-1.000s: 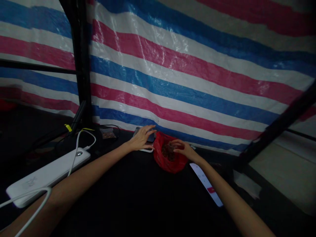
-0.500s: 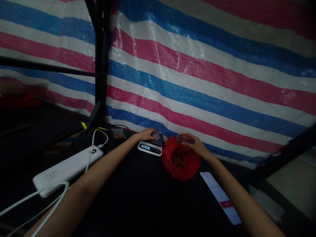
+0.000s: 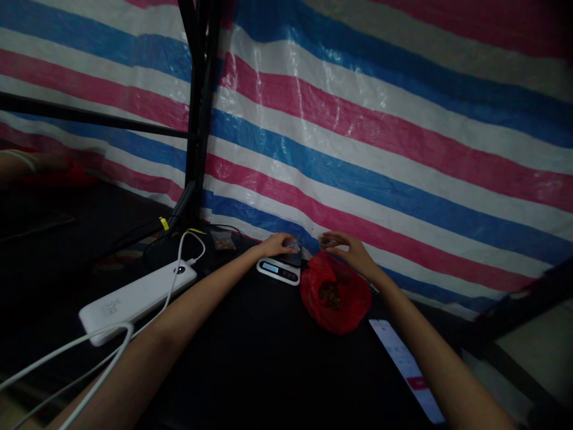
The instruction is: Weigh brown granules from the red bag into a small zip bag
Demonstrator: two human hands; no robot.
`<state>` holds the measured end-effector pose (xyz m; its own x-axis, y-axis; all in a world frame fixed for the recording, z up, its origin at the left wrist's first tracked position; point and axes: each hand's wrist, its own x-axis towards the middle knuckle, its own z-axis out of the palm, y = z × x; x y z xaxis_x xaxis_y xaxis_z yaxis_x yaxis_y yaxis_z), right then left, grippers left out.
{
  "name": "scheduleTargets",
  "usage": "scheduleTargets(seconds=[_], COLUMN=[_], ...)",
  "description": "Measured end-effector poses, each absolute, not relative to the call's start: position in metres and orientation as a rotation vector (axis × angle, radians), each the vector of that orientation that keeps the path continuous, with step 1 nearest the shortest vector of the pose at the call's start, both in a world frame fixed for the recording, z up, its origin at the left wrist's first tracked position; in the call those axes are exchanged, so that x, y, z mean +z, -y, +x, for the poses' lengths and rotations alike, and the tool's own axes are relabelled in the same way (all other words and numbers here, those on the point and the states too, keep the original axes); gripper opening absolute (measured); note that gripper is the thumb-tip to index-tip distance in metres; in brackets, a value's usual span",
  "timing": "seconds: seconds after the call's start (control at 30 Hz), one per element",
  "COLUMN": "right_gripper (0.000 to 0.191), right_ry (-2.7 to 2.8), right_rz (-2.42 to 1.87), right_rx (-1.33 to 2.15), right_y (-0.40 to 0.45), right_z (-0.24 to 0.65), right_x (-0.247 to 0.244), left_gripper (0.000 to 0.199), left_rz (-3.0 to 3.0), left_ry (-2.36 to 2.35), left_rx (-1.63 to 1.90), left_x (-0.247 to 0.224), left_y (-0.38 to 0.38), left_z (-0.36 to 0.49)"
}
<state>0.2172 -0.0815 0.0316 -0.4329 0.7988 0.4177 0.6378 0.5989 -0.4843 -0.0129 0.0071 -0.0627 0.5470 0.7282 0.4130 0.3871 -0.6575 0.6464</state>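
Observation:
My left hand is closed around a small, clear, shiny plastic item on the dark platform of a digital scale. Whether that item is a bag or a cup is too dim to tell. Just above the back edge of an opened red plastic bag, my right hand grips a small clear cup between thumb and fingers. Loose brown dried bits lie inside the red bag. The scale's display is lit, but its digits are unreadable.
A lit phone lies beside my right forearm. To the left are a white power bank with a looping white cable and a small clear packet. Another person's hand is at far left. Striped sheeting hangs behind.
My right hand and the cup have risen a little from the red bag. My left hand stays at the scale. Another person's hand has appeared at far left, and the view has shifted slightly.

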Motion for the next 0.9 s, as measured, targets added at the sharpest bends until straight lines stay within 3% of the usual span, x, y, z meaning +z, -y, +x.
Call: scheduleTargets(seconds=[0.17, 0.33, 0.9], right_gripper=[0.036, 0.033, 0.034], right_ry=[2.261, 2.383, 2.596], right_rz=[-1.263, -1.268, -1.002], right_rx=[-0.297, -0.702, -1.453], right_y=[0.072, 0.071, 0.075], right_z=[0.215, 0.202, 0.165], right_x=[0.030, 0.034, 0.041], left_gripper=[0.051, 0.047, 0.048], left_rz=[2.189, 2.055, 1.901], left_ry=[-0.831, -0.637, -0.587], left_rx=[1.024, 1.004, 0.998], left_x=[-0.058, -0.053, -0.041], left_y=[-0.007, -0.003, 0.007], left_z=[-0.013, -0.010, -0.006])
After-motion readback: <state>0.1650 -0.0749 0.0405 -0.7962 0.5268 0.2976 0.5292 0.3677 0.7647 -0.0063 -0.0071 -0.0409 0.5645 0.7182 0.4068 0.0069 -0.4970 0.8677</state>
